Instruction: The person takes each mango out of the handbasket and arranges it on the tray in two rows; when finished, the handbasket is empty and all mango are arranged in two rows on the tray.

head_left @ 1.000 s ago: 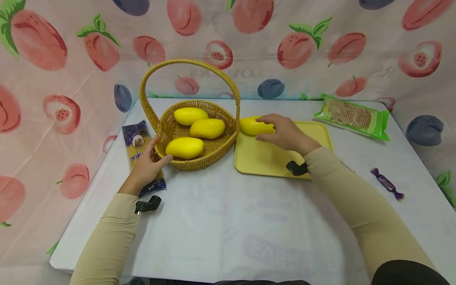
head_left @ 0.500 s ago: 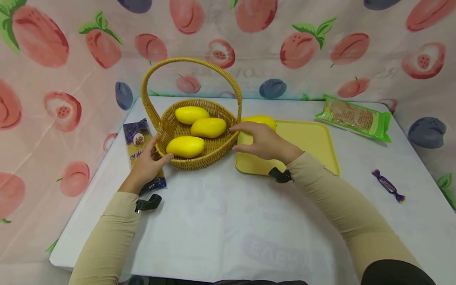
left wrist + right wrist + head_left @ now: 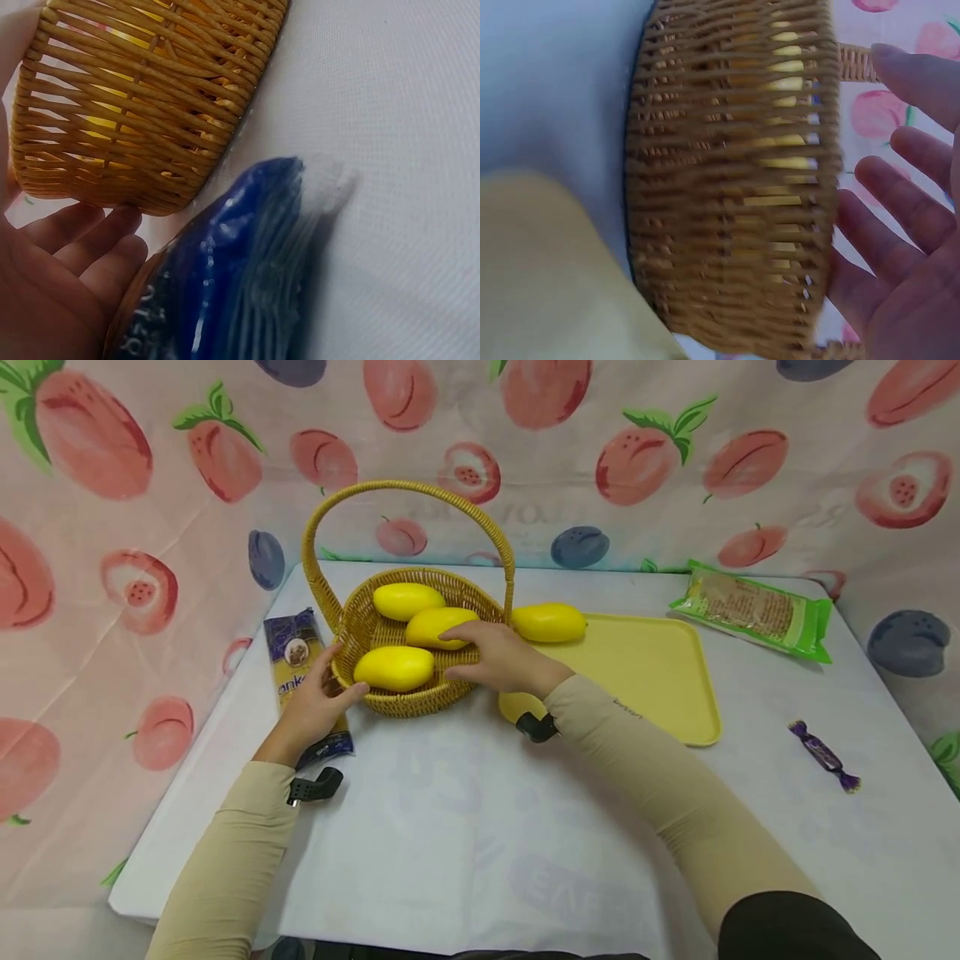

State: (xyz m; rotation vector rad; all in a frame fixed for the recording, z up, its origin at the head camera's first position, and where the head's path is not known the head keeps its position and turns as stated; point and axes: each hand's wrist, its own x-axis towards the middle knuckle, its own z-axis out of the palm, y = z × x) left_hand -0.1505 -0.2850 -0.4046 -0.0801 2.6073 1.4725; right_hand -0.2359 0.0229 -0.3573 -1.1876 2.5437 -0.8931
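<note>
A yellow wicker basket [image 3: 420, 700] with a tall arched handle stands left of centre. In it lie three yellow mangoes: a rear one [image 3: 408, 602], a middle one [image 3: 431, 628] and a front one [image 3: 394, 668]. My left hand [image 3: 311, 706] holds the basket's left side, thumb at the rim and fingers against the outer weave in the left wrist view. My right hand [image 3: 510, 658] reaches over the basket's right rim, fingers spread and nothing in them, fingertips at the middle mango. A fourth mango [image 3: 550, 622] lies at the rear left corner of the yellow tray [image 3: 660, 668].
A blue and gold packet [image 3: 288, 652] lies under my left hand, beside the basket. At the back right is a green snack bag [image 3: 753, 610], and a purple wrapped candy [image 3: 823, 756] lies nearer the right edge. A fruit-printed cloth hangs behind the white table [image 3: 420, 843].
My right hand has moved left from the mango on the tray to over the basket's right side. My left hand has stayed at the basket.
</note>
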